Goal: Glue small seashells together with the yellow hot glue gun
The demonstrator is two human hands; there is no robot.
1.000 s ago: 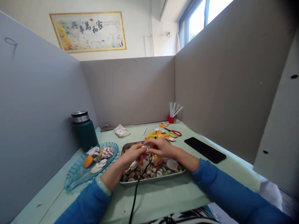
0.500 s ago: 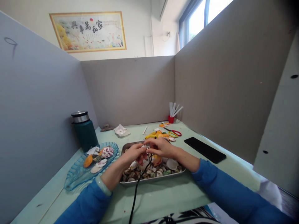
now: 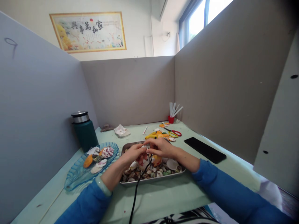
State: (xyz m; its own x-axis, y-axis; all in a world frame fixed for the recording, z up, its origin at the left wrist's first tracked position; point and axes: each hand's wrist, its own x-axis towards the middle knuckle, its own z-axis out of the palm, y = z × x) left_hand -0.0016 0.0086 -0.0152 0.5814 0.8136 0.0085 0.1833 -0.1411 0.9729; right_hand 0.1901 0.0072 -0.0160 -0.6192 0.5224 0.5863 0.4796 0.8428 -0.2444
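Observation:
My left hand (image 3: 134, 155) and my right hand (image 3: 162, 147) meet over the metal tray (image 3: 153, 181), their fingertips closed together on a small whitish, shell-like piece (image 3: 146, 146). Fingers cover most of that piece, so its exact shape is hidden. Below them the tray is full of small seashells (image 3: 153, 173), some spotted brown, with a larger white shell (image 3: 172, 164) at the right. A black cord (image 3: 137, 186) comes out from under my hands, crosses the tray's front rim and runs down toward me.
Left stands a blue glass plate (image 3: 77, 172) of shells beside a green bottle (image 3: 85, 133). Behind the tray lie a yellow glue gun (image 3: 151, 136), orange shell pieces and scissors (image 3: 174, 133). A red cup (image 3: 171, 119) holds white sticks. A black phone (image 3: 205, 150) lies right. Partitions enclose the table.

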